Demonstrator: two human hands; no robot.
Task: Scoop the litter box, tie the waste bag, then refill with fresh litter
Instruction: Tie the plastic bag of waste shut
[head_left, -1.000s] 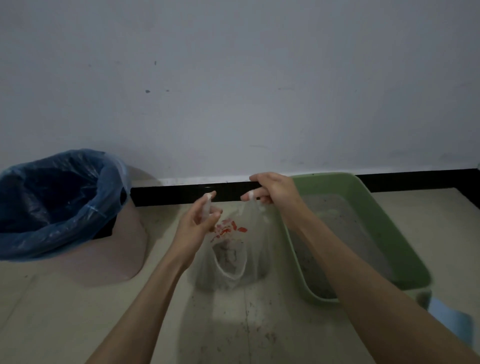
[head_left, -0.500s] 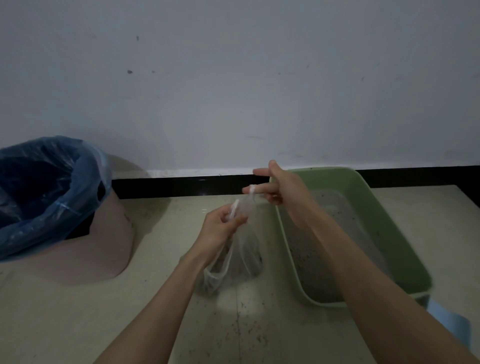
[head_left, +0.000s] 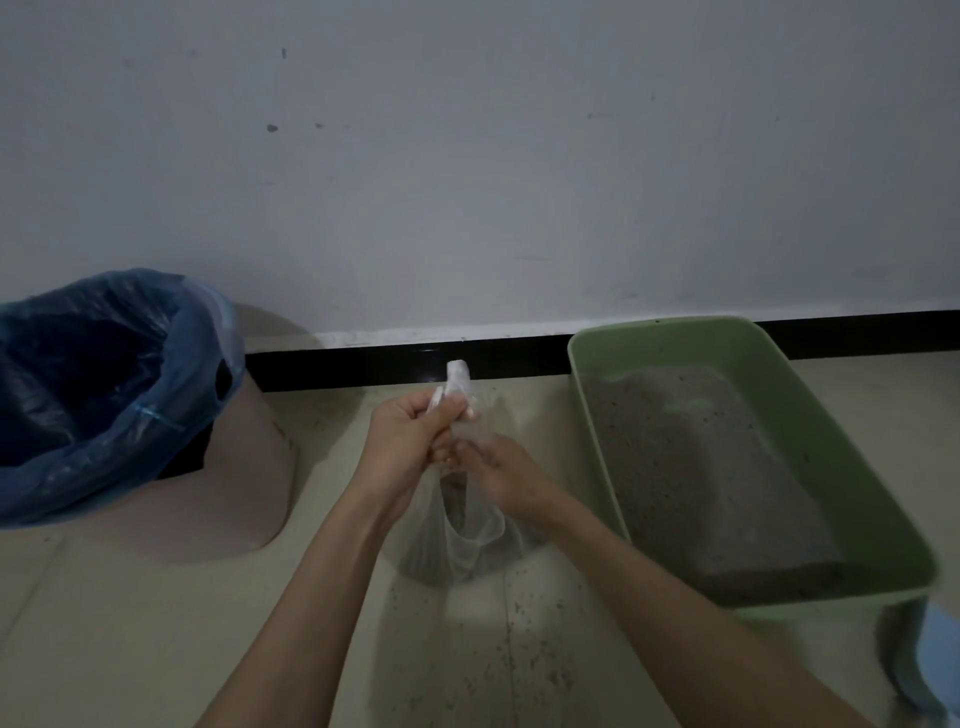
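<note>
In the head view, the left hand (head_left: 402, 441) grips the gathered top of the clear waste bag (head_left: 457, 540), which rests on the floor; the right hand (head_left: 501, 475) pinches the bag just below, beside the green litter box (head_left: 748, 467).

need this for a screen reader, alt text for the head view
Two hands, left and right, grip the bunched neck of a clear bag above the floor. A green litter box sits right, a blue-lined bin left.

Grey wall (head_left: 467, 156), beige floor (head_left: 130, 649), dim.
</note>
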